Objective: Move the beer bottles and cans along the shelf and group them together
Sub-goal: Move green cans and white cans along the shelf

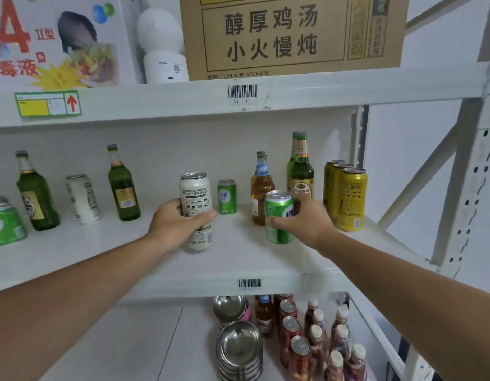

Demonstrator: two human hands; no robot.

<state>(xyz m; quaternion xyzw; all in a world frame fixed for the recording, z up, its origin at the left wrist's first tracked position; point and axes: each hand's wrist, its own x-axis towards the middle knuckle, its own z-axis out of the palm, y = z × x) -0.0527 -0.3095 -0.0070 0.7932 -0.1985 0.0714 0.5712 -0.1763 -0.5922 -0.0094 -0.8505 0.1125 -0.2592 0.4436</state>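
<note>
The left hand (177,218) wraps a tall white can (195,210) and the right hand (307,221) a green can (278,217), both at mid-shelf (238,259). Carried right, the green can could knock the amber bottle (260,188) just behind it. All cans look sealed; the bottles are capped, contents unconfirmed.
</note>
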